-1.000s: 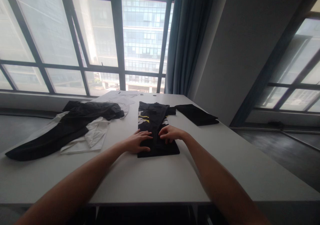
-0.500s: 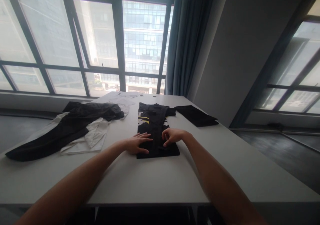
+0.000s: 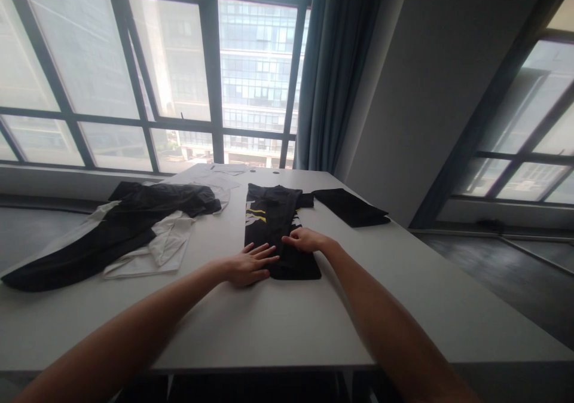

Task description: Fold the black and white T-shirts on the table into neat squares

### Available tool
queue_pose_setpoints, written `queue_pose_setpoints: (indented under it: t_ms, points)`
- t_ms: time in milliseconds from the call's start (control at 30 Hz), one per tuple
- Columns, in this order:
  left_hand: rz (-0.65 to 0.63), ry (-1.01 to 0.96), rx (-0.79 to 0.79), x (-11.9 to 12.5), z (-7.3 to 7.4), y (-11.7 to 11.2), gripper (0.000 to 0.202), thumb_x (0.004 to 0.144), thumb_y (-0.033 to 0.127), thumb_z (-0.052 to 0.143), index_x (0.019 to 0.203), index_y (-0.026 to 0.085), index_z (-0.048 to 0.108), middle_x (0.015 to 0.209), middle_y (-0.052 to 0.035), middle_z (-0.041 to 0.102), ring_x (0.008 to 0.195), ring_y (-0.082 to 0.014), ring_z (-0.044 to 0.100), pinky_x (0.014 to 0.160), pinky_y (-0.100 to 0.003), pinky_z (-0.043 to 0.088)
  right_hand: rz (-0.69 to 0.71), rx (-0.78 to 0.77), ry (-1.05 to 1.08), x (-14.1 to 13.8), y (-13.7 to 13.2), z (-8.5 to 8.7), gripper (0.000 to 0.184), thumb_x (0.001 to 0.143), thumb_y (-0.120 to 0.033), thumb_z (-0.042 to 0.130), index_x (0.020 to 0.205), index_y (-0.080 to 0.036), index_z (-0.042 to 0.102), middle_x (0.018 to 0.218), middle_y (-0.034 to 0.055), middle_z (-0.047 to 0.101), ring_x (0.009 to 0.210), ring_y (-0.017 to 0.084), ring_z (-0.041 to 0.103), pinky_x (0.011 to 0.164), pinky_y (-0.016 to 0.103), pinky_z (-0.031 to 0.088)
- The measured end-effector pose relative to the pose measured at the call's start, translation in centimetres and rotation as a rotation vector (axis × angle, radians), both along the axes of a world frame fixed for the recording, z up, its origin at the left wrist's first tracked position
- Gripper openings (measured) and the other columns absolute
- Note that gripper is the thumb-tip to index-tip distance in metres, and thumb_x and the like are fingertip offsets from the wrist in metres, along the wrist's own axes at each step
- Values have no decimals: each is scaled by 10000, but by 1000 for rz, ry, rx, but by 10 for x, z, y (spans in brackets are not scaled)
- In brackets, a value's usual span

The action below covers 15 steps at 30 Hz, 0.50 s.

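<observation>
The black garment (image 3: 278,211) lies folded in a narrow upright block in the middle of the white table (image 3: 278,331), near the table's front edge; a strip of its own dark cloth runs down over the white and yellow print, so the print shows only at either side and cannot be read. The left hand (image 3: 250,267) lies palm down across the garment's near left corner, fingers spread wide, gripping nothing and hiding that corner. The right hand (image 3: 305,240) rests on the garment's right half with its fingers curled in and the thumb reaching left; whether a bit of cloth is pinched there cannot be told, since the hand covers the spot and black lies on black. Just beyond, to the right, sits a folded black cloth (image 3: 352,207), its layers hard to separate. Over on the left, a dark garment (image 3: 147,211) sprawls across white cloth (image 3: 168,244), much of which it covers. Pale, washed-out sheets (image 3: 219,179) lie toward the far end, below the bright window (image 3: 258,62). A blue curtain (image 3: 325,80) is cut off at the top, and both forearms run out at the bottom.
</observation>
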<state>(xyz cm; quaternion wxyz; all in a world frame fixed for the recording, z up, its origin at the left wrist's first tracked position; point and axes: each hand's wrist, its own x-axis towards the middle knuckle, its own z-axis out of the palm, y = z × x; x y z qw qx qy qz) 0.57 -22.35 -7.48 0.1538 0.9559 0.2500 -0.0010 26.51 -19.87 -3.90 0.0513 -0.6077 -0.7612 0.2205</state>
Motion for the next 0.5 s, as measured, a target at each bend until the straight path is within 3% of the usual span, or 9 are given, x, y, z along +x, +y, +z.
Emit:
queue_pose_setpoints:
  t_ms: [133, 233, 333, 500]
  points:
    - [-26, -16, -21, -3, 9, -2, 563, 998, 541, 383, 1525, 345, 368, 1643, -47, 222, 1514, -328, 163, 1190, -605, 147, -259, 124, 70, 25, 38, -6, 484, 977, -544, 456, 783, -159, 674, 698, 54, 698, 556, 118, 611, 554, 206, 443]
    - [-13, -134, -103, -3, 24, 13, 547, 976, 608, 392, 1412, 313, 539, 1522, -56, 482, 1405, -281, 428, 1152, -449, 336, -579, 169, 125, 58, 80, -8, 469, 979, -512, 465, 827, -132, 694, 738, 94, 712, 570, 134, 650, 542, 205, 473]
    - [121, -303, -60, 2, 30, 46, 527, 1001, 577, 338, 1258, 242, 654, 1279, -79, 667, 1179, -230, 610, 1025, -356, 465, -780, 139, 203, 84, 123, -11, 461, 968, -506, 489, 953, -96, 698, 823, 130, 721, 561, 144, 658, 497, 218, 494]
    - [322, -375, 176, 13, 16, 130, 416, 1011, 462, 379, 1122, 228, 705, 1242, -73, 685, 1199, -252, 591, 1069, -409, 433, -855, 115, 194, 101, 192, -14, 561, 930, -575, 514, 1094, -68, 690, 886, 158, 734, 634, 192, 703, 554, 264, 542]
